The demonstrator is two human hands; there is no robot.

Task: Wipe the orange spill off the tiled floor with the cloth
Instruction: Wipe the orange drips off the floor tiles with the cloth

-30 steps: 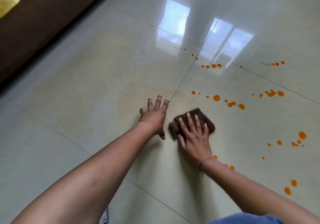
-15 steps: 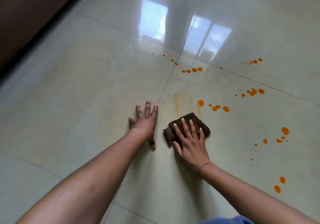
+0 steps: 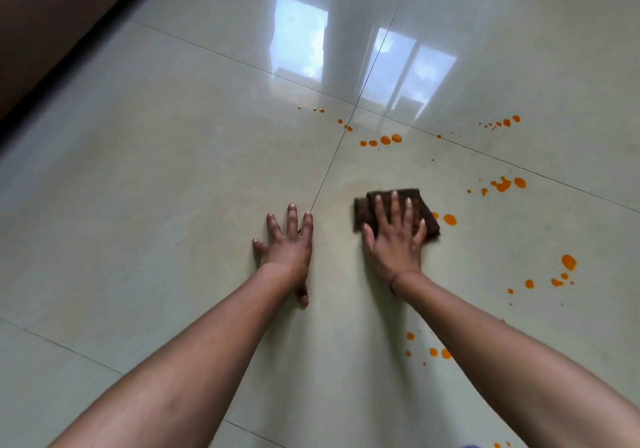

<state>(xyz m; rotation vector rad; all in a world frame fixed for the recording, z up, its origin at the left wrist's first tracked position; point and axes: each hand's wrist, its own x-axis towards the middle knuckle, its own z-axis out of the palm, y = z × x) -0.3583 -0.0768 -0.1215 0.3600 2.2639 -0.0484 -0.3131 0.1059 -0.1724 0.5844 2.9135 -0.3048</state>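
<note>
Head view: right hand point(image 3: 394, 243) pressed flat on brown cloth point(image 3: 363, 213), fingers point(image 3: 394, 205) straight and spread; cloth lay on tiled floor point(image 3: 173, 170) just beside orange drops point(image 3: 450, 219); left hand point(image 3: 287, 243) splayed flat on floor, holding nothing.

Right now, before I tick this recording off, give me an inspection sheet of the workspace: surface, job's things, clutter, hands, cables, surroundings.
Surface: glossy pale tiled floor, thin grout lines.
Job's things: dark brown cloth folded flat on the floor; orange spill in scattered drops, nearest just right of the cloth, more beyond it, to the right and near the right forearm.
Clutter: nothing seen.
Hands: left hand flat on bare tile, fingers spread; right hand presses flat on the cloth, fingers straight.
Cables: nothing seen.
Surroundings: dark brown surface along the upper left; window reflection on the tiles.
</note>
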